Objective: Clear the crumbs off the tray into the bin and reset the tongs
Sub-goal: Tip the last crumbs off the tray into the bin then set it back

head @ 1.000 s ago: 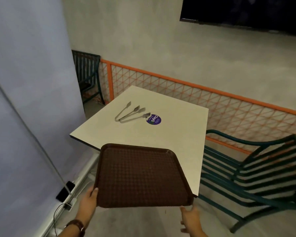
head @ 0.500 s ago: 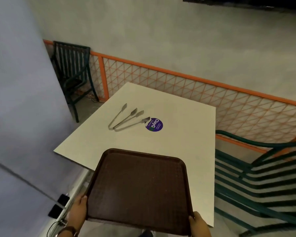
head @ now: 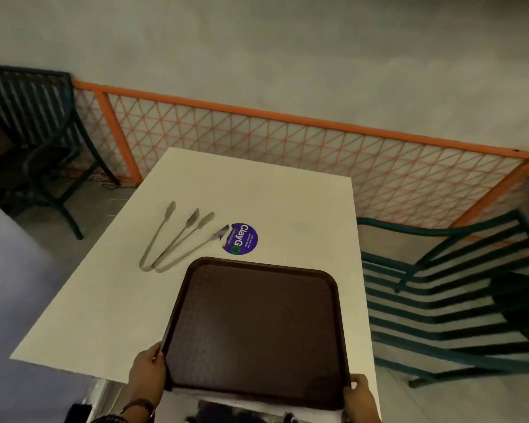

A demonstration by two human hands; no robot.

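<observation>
You're looking at a white worktop (head: 110, 300) with a round purple sticker (head: 241, 238) near its middle. Behind it an orange mesh fence (head: 287, 141) runs along the wall, with a dark green slatted chair (head: 446, 303) to your right and another chair (head: 34, 141) at the far left.

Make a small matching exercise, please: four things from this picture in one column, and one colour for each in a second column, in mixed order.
Things:
1. tray
2. tongs
3. round sticker
4. mesh fence

Colours:
a. orange
b. purple
c. dark brown
d. silver metal

Pairs: 1-c, 2-d, 3-b, 4-a
</observation>
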